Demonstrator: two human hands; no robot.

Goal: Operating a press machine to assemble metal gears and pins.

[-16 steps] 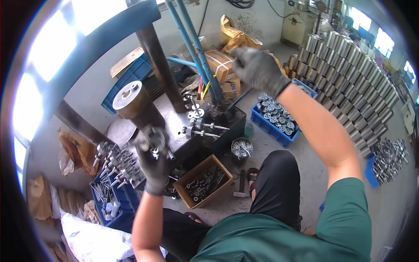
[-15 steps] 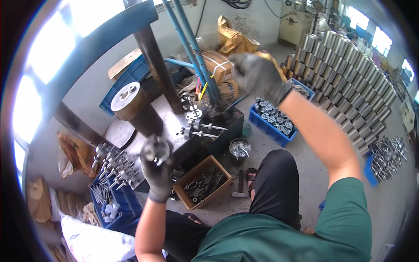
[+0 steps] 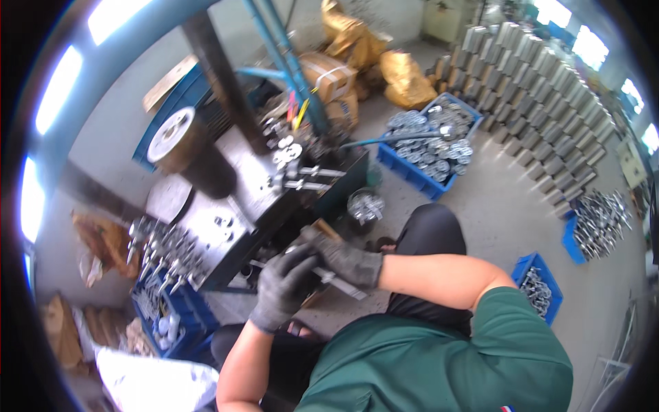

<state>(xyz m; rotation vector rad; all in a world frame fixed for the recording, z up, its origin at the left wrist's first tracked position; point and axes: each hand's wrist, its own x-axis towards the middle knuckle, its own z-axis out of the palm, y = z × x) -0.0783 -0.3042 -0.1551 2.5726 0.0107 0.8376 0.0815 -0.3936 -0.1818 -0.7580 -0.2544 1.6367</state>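
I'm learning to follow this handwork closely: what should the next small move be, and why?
Probably a slight adjustment with the right hand while the left hand steadies the metal part: both gloved hands are close together around it, and its rod-like end shows just below the right one. The rest is hidden, so going gently seems wise.

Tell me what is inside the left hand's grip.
A metal shaft, it seems: one length pokes out toward the lower right, beside the right hand. The curled left hand hides the rest, so whether anything else is inside cannot be seen.
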